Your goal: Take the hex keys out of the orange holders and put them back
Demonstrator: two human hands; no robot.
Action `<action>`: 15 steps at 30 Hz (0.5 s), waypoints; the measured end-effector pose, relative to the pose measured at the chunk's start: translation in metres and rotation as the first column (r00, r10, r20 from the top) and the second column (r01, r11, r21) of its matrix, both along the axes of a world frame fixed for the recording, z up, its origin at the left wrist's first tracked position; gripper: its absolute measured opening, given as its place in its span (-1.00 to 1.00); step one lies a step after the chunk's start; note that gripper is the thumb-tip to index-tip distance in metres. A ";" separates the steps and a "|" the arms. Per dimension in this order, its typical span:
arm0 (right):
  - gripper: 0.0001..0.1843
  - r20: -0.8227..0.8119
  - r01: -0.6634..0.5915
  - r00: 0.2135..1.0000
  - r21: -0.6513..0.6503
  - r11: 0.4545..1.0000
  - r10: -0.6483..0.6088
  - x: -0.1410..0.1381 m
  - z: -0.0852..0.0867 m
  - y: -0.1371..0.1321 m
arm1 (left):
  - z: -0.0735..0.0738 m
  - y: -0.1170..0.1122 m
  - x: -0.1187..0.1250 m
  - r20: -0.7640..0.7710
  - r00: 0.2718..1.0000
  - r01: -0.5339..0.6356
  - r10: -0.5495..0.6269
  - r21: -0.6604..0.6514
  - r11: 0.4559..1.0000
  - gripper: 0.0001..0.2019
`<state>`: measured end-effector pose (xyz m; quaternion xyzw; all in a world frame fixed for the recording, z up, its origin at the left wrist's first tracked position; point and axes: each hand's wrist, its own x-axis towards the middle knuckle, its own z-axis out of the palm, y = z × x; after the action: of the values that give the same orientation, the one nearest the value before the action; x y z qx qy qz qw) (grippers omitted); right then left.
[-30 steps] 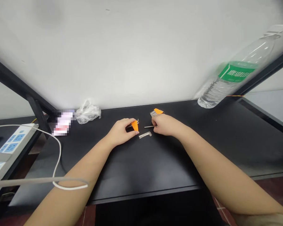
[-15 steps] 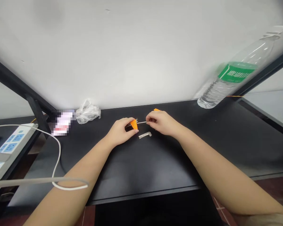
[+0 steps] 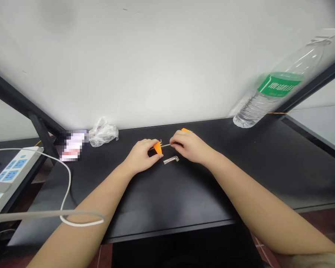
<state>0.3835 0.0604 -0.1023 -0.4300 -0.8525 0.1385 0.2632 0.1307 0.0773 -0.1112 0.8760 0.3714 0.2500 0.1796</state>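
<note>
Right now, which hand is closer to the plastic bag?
Left hand: it is nearer, to the right of the plastic bag and not touching it. The right hand is farther away, on the other side of the left hand.

Nothing can be read. Well to the right of the right hand's fingers, a water bottle has a green label with white characters too blurred to make out. Well left of the left hand's fingers, a pixelated card is unreadable too.
</note>
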 end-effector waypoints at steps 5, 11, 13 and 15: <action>-0.77 0.013 -0.007 1.000 0.010 1.000 0.007 -0.002 -0.001 -0.001 | 0.000 -0.002 0.000 0.043 0.999 0.006 -0.005 -0.021 1.000 -0.61; -0.78 -0.048 -0.113 0.993 -0.043 0.993 0.111 -0.020 0.002 -0.010 | 0.008 -0.007 0.009 0.006 0.996 0.085 -0.084 -0.023 0.996 -0.78; -0.81 -0.106 -0.115 0.989 -0.069 0.991 0.107 -0.023 0.004 -0.011 | 0.009 -0.007 0.009 0.005 0.997 0.083 -0.083 -0.023 0.996 -0.80; -0.83 -0.117 -0.061 0.992 -0.076 0.995 0.052 -0.020 0.004 -0.010 | 0.007 -0.006 0.008 0.019 0.998 0.053 -0.053 -0.028 0.998 -0.75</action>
<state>0.3638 0.0504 -0.0978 -0.4070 -0.8416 0.2043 0.2904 0.1383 0.0712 -0.1044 0.8806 0.3498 0.2479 0.2017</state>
